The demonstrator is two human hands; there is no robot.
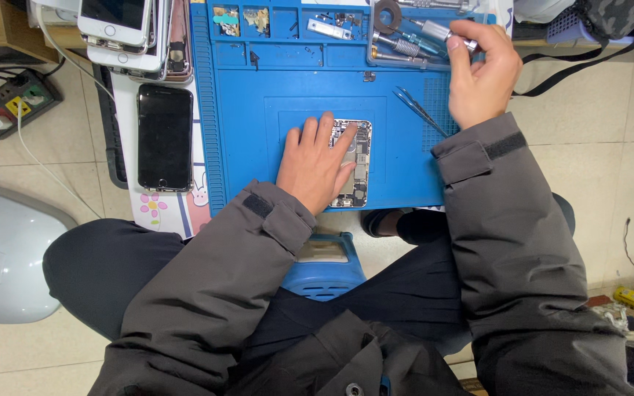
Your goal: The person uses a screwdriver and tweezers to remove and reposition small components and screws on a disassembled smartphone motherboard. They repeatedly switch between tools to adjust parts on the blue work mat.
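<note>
A person in a grey jacket [207, 308] sits over a blue stool [324, 268], both arms stretched toward a blue mat [258, 117] on the tiled floor.

The left hand [315, 163] lies flat, palm down, on an opened phone [354, 163] in the mat's centre panel. Its fingers are loosely spread and straight, gripping nothing, with the fingertips [349, 132] resting on the phone's upper edge. The exposed inner parts show to the right of the hand and below it; the rest is covered.

Just right of the phone, a pair of tweezers [420, 110] lies slanted on the mat, untouched.

Farther out, the right hand [482, 70] reaches the mat's top right corner, where several screwdrivers [405, 48] sit in a tray. Thumb and fingers are pinched together on the metal handle of one screwdriver [453, 34]; the remaining fingers curl in toward the palm.

Left of the mat, a black phone [164, 137] lies face up on a white sheet. Beyond it rests a stack of white phones [122, 29], and a power strip [10, 103] with a white cable sits at the far left.
</note>
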